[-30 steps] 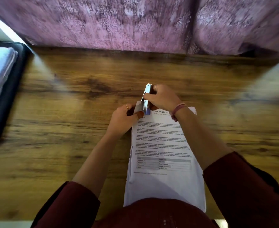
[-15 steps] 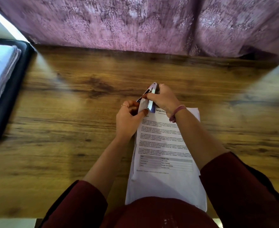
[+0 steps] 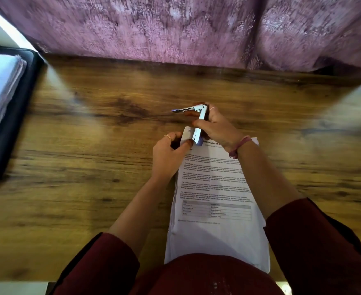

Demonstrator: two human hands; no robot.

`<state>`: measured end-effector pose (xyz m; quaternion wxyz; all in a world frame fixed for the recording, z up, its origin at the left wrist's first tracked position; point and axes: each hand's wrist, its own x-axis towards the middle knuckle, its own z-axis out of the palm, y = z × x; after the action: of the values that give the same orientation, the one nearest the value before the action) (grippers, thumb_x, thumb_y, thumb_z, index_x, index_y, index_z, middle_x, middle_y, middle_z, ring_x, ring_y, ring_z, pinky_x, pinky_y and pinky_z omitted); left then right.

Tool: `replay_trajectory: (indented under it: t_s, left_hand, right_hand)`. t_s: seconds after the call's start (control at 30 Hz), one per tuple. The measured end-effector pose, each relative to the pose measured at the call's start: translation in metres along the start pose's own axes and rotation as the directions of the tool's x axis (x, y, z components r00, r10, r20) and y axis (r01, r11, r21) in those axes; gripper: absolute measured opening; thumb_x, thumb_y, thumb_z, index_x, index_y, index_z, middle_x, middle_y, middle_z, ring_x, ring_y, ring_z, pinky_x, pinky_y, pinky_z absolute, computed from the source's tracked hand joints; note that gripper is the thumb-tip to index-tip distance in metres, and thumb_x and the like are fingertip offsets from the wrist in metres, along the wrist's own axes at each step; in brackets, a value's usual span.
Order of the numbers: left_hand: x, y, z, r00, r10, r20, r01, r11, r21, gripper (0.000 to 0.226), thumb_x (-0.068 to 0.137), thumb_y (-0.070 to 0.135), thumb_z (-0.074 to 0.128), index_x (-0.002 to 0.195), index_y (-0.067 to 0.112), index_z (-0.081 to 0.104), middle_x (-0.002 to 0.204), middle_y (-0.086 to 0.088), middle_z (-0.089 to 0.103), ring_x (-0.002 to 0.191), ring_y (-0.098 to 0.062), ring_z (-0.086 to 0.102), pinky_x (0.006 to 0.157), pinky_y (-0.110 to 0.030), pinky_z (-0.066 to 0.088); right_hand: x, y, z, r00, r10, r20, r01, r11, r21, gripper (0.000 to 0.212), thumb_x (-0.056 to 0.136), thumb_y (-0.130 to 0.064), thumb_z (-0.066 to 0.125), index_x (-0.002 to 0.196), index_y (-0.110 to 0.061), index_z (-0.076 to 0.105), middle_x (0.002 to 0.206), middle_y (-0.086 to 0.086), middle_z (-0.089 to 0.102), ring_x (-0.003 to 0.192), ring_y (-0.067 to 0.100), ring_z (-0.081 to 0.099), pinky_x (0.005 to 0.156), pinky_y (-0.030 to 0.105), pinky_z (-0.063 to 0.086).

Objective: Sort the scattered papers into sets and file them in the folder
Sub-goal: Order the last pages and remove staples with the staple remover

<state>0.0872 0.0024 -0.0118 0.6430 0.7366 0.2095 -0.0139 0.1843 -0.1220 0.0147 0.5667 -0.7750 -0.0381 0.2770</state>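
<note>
The fingers of the right hand (image 3: 215, 129) are curled round a stapler (image 3: 197, 124), now swung wide open; the left hand (image 3: 168, 155) pinches the far left corner of the paper stack (image 3: 215, 188) on the worktop (image 3: 90, 145). One set is judged being stapled; closing the stapler over that corner is called for. The folder (image 3: 15, 116) lies far left. Half a second earlier the stapler was far less open

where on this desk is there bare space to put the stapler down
Bare wood lies between the folder and the left hand, and along the curtain. More lies right of the paper stack. It is crowded where the right hand holds the stapler.
</note>
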Motion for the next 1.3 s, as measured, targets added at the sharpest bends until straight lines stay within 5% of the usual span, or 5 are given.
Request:
replay_trajectory:
  t_s: [0.17,0.5,0.73,0.97,1.3]
  left_hand:
    - [0.001,-0.001,-0.003,1.0,-0.004,0.022,0.004,1.0,0.004,0.01,0.088,0.022,0.07,0.091,0.031,0.066,0.086,0.004,0.073,0.078,-0.012,0.071,0.072,-0.04,0.061]
    - [0.002,-0.007,-0.009,0.998,0.041,0.055,-0.039,0.999,-0.028,0.02,0.086,0.017,0.072,0.095,0.033,0.063,0.094,0.006,0.073,0.087,-0.01,0.07,0.078,-0.039,0.06]
    - [0.0,-0.009,-0.011,0.994,0.09,0.067,-0.092,0.996,0.021,0.025,0.085,0.022,0.072,0.095,0.041,0.058,0.092,0.014,0.071,0.083,-0.002,0.069,0.067,-0.022,0.058]
    - [0.002,-0.013,-0.014,0.993,0.114,0.022,-0.115,0.992,0.06,0.029,0.086,0.028,0.07,0.112,0.025,0.058,0.103,0.002,0.068,0.091,-0.012,0.069,0.072,-0.032,0.06]
    - [0.009,-0.011,-0.014,0.997,0.07,0.041,-0.075,0.991,0.114,0.019,0.089,0.023,0.068,0.106,0.031,0.062,0.093,0.02,0.067,0.084,0.011,0.064,0.065,-0.01,0.053]
  right_hand:
    - [0.0,0.001,-0.002,1.0,-0.028,-0.005,0.028,1.0,0.008,0.046,0.089,-0.02,0.067,0.126,-0.024,0.039,0.105,-0.009,0.062,0.092,0.005,0.064,0.067,0.013,0.052]
    - [-0.003,0.008,-0.01,0.998,-0.06,0.031,0.057,0.994,0.094,0.031,0.081,-0.024,0.075,0.105,-0.026,0.056,0.094,-0.002,0.072,0.088,0.013,0.072,0.07,0.024,0.057]
    - [0.002,0.003,-0.017,0.992,-0.064,0.107,0.059,0.997,0.054,0.026,0.079,-0.02,0.076,0.099,-0.016,0.06,0.088,0.002,0.073,0.084,0.016,0.072,0.067,0.022,0.056]
    - [0.007,0.001,-0.015,0.993,-0.067,0.101,0.069,0.997,-0.023,0.026,0.076,-0.024,0.079,0.093,-0.02,0.06,0.082,-0.002,0.073,0.078,0.012,0.072,0.063,0.021,0.055]
    - [0.006,-0.002,-0.008,1.0,0.019,0.019,-0.016,0.988,-0.156,0.035,0.089,-0.02,0.067,0.12,-0.009,0.056,0.102,0.005,0.071,0.088,0.012,0.07,0.072,0.02,0.057]
